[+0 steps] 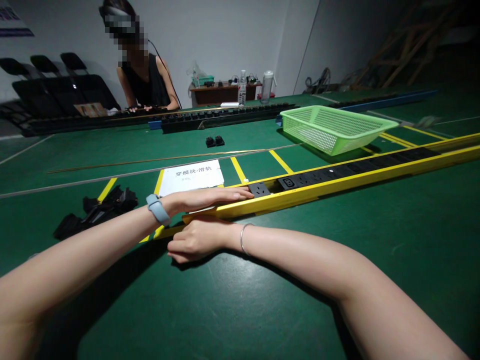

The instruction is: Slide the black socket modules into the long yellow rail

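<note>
My left hand [204, 199], wrist in a pale blue watch band, lies flat with fingers stretched along the channel of a yellow rail [318, 192]. Its fingertips touch a black socket module [259, 189] sitting in the channel. A short gap separates that module from a row of black socket modules [311, 177] further right in the rail. Against the near side of the rail's left end is my right hand [198, 239], a thin bracelet on its wrist. Its fingers are curled closed, and their inner side is hidden.
A green plastic basket [337, 130] stands behind the rail. A white paper sign [191, 177] and a heap of black parts [99, 210] lie at left. Two small black modules [215, 141] sit further back. Across the green table, a person [148, 80] works at a long dark rail [221, 118].
</note>
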Motion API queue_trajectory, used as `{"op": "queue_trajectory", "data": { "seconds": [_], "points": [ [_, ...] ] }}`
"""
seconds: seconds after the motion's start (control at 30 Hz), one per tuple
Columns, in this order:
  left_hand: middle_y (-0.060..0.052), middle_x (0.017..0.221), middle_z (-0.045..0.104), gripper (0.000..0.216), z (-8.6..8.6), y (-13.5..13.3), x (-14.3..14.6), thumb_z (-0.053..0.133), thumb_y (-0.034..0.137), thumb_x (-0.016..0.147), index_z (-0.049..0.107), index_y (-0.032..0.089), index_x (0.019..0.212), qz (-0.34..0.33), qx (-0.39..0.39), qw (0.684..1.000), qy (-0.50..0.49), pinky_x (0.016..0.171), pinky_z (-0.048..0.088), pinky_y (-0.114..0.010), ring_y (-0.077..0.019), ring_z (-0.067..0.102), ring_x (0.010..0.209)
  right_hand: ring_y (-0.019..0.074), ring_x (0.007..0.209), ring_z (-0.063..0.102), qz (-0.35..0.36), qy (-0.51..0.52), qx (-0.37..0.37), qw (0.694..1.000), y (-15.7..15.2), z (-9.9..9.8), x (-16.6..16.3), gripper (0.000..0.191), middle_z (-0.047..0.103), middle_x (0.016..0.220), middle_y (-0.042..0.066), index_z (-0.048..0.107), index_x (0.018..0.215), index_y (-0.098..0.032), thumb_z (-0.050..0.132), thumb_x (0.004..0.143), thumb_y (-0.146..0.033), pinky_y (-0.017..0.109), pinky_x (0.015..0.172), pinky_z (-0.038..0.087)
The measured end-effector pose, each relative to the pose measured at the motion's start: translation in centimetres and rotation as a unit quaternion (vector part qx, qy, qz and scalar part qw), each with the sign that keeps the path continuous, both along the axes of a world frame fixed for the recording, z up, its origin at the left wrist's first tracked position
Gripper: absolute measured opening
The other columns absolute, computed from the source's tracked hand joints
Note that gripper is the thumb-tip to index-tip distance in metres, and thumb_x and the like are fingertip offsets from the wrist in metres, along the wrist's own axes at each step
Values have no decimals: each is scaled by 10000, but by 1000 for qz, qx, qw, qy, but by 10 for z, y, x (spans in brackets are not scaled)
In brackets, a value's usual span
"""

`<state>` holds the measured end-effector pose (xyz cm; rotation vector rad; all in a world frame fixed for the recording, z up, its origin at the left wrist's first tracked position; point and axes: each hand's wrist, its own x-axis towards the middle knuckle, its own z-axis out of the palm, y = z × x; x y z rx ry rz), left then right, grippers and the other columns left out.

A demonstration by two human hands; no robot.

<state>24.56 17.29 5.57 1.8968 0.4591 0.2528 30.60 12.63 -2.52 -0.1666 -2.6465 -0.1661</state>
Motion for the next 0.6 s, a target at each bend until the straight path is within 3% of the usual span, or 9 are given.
{"op": "queue_trajectory", "data": {
  "seconds": [0.43, 0.6],
  "points": [
    [2, 1315, 590, 305, 1, 5, 19, 543, 332, 861, 667, 250, 1127, -28, 20, 999, 6, 1066, 372, -295, -213, 488, 1273, 125, 605, 583, 10, 4, 12, 1000, 0, 2, 2, 262, 655, 719, -16, 567, 772, -182, 397, 944, -285, 271, 516, 343],
    [3, 1410, 502, 374, 0, 7, 22, 447, 338, 911, 597, 224, 1234, -48, 38, 998, 33, 1132, 278, -290, -187, 409, 1337, 125, 578, 579, 2, 9, 19, 1000, 1, 0, 0, 276, 648, 701, -26, 565, 762, -190, 389, 944, -299, 278, 494, 309]
  ]
}}
